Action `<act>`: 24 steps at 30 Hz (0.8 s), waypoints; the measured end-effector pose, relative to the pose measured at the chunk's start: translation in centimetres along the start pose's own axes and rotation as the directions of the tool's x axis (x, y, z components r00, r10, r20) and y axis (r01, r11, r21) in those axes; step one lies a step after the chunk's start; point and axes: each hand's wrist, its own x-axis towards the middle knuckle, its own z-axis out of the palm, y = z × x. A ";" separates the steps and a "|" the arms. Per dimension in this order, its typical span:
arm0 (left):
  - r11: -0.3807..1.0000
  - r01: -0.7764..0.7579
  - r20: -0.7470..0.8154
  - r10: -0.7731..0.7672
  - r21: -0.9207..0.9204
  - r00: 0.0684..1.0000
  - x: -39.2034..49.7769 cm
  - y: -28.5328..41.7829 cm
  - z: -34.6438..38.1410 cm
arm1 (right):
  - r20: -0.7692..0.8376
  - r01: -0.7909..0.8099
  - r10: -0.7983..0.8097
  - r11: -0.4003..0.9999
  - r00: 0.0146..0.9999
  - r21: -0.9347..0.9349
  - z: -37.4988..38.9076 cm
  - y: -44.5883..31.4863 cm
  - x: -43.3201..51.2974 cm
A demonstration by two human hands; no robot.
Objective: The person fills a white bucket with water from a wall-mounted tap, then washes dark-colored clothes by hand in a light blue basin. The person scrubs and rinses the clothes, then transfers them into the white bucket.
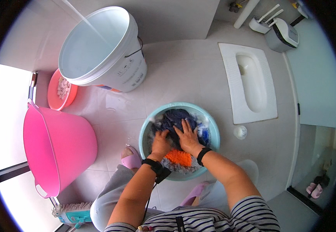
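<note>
A round light-blue plastic basin (pixel 216 136) stands on the floor before me, holding wet cloths and white suds. Dark navy cloth (pixel 172 117) fills its far part. My right hand (pixel 188 139) lies on this cloth, palm down with fingers spread. Just left of it, my left hand (pixel 160 145) reaches into the same cloth with bent fingers; its fingertips are partly hidden, so a grip cannot be made out. An orange shaggy cloth (pixel 179 157) lies below my wrists, over a grey fluffy one (pixel 182 168). Something bright blue (pixel 205 136) shows among suds at the right.
Water streams into a large white bucket (pixel 133 66). To the left stand a pink tub (pixel 75 142) and a small coral basin (pixel 52 92) holding pale pieces. A mop head (pixel 72 207) lies at lower left. Rightward are a squat toilet (pixel 231 87) and a small clear container (pixel 240 132).
</note>
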 end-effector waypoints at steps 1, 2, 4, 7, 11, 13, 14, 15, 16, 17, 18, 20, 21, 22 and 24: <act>0.999 0.051 0.108 -0.053 0.019 0.993 -0.4 -0.5 0.8 | 0.089 0.062 -0.059 0.998 0.994 -0.030 0.5 0.3 0.2; 0.996 0.086 0.240 -0.090 0.025 0.967 -0.6 -1.1 1.4 | 0.108 0.078 -0.078 0.997 0.991 0.003 1.1 0.3 0.6; 0.987 0.125 0.293 -0.090 -0.104 0.952 -0.6 -2.1 2.0 | 0.274 0.096 -0.141 0.980 0.951 0.172 0.8 2.3 2.5; 0.844 0.233 0.268 -0.110 -0.484 0.957 0.3 -1.9 1.5 | 0.200 -0.146 0.101 0.964 0.975 0.222 0.0 2.7 5.4; 0.090 0.429 0.394 -0.263 -0.899 0.881 1.3 -0.1 -0.2 | -0.345 0.120 0.128 0.781 0.930 0.613 -1.0 -2.5 3.9; -0.366 0.528 0.554 0.040 -0.766 0.831 1.4 0.0 -1.2 | -0.445 0.339 -0.040 0.711 0.895 0.616 -2.3 -5.0 1.0; -0.314 0.518 0.535 0.038 -0.796 0.844 1.1 0.0 -1.5 | -0.380 0.381 -0.152 0.657 0.912 0.651 -3.4 -5.8 -0.3; -0.160 0.467 0.463 0.060 -0.870 0.884 1.0 0.0 -1.6 | -0.360 0.435 -0.248 0.593 0.899 0.678 -4.4 -6.5 -1.4; 0.001 0.332 0.329 0.137 -0.943 0.934 0.8 -0.1 -1.6 | -0.362 0.477 -0.318 0.669 0.877 0.570 -5.3 -7.1 -2.6; 0.125 0.301 0.311 0.077 -0.945 0.947 0.8 -0.1 -1.5 | -0.462 0.532 -0.298 0.651 0.835 0.542 -6.1 -7.5 -3.1; 0.258 0.342 0.340 -0.054 -0.903 0.939 0.7 0.0 -1.4 | -0.491 0.528 -0.262 0.647 0.831 0.550 -6.7 -7.5 -3.7; 0.345 0.117 0.147 0.063 -0.931 0.987 0.8 0.7 -1.1 | -0.536 0.535 -0.232 0.663 0.812 0.523 -7.2 -7.5 -4.0; 0.184 0.262 0.267 0.004 -0.948 0.964 0.9 1.2 -1.0 | -0.542 0.520 -0.211 0.683 0.813 0.514 -6.9 -7.3 -3.9; -0.096 0.365 0.364 0.024 -0.926 0.931 0.8 1.9 -1.0 | -0.566 0.505 -0.174 0.700 0.806 0.504 -6.5 -7.1 -3.6; -0.161 0.406 0.417 -0.044 -0.900 0.908 0.6 3.4 -1.6 | -0.579 0.470 -0.130 0.734 0.805 0.490 -5.1 -6.2 -2.8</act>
